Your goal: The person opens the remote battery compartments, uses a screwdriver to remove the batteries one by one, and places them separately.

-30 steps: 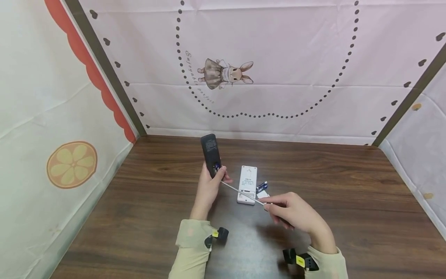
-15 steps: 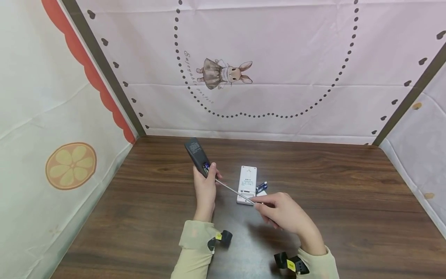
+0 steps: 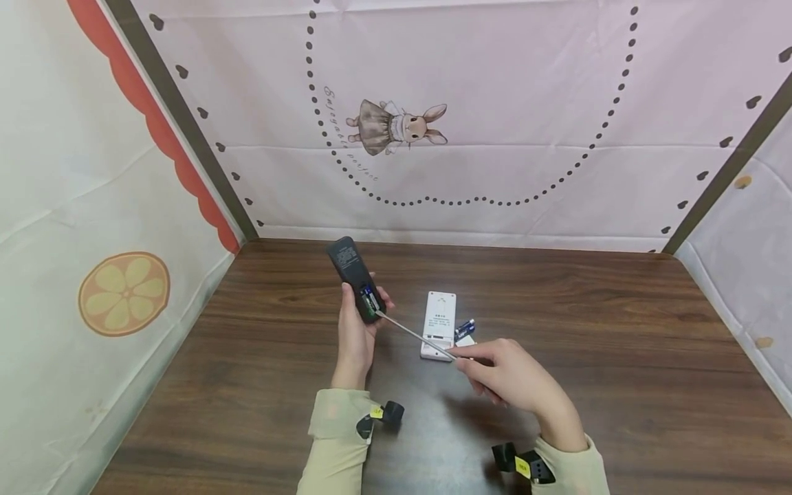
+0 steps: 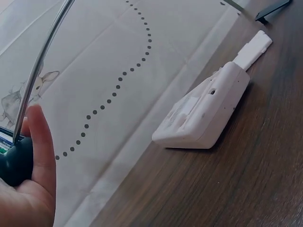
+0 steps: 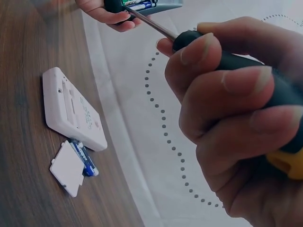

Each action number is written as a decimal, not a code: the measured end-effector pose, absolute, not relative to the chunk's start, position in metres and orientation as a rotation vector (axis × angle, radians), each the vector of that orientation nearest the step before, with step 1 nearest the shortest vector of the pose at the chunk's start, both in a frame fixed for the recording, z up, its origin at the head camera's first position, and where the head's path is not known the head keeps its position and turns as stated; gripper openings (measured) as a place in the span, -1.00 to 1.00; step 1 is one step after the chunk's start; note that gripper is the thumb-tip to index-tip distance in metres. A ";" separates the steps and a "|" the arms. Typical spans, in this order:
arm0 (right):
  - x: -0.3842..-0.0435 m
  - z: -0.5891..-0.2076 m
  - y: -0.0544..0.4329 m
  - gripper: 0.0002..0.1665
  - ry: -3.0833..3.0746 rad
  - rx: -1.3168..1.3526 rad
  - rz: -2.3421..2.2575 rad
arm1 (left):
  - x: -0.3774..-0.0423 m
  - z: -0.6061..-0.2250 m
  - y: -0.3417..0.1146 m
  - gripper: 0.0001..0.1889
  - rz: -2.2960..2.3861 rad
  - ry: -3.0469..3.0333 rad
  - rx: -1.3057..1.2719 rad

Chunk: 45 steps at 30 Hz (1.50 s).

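My left hand (image 3: 355, 344) grips a black remote control (image 3: 348, 265) by its lower end, back side up, thumb along its left edge. Its battery compartment is uncovered, and blue-and-silver batteries (image 3: 369, 297) show inside. In my right hand (image 3: 513, 375) is a screwdriver (image 3: 411, 333), whose black and yellow handle (image 5: 241, 61) lies within the curled fingers in the right wrist view. The thin metal shaft slants up and left, its tip at the compartment's lower end. On the table below the shaft lies a white remote control (image 3: 440, 316), also back side up with its compartment uncovered.
Beside the white remote lie loose blue batteries (image 5: 84, 158) and a white battery cover (image 5: 67, 169). A dark flat piece (image 4: 272, 10) rests farther along the wooden table (image 3: 247, 385). Printed cloth walls (image 3: 526, 103) enclose the back and sides.
The black remote has shifted left and tipped, so its compartment now faces up more openly. The left thumb has slid from over the compartment to the remote's edge. The screwdriver has followed leftward.
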State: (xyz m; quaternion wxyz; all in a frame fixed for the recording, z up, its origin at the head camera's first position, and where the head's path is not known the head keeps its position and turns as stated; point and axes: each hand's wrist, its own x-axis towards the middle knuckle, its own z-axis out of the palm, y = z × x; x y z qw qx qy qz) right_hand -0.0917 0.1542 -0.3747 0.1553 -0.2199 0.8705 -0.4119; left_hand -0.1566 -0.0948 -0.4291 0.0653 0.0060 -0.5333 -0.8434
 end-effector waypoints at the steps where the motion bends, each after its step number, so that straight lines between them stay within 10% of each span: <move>1: -0.092 -0.375 0.155 -0.73 2.487 -0.631 -1.182 | -0.156 -0.429 -0.095 -0.37 -2.539 -1.620 0.005; 29: -0.090 -0.373 0.161 -0.74 2.298 -0.574 -1.290 | -0.162 -0.448 -0.088 -0.52 -1.496 -2.452 -0.138; 45: -0.095 -0.379 0.162 -0.70 2.188 -0.585 -1.406 | -0.161 -0.440 -0.088 -0.55 -2.082 -2.083 0.005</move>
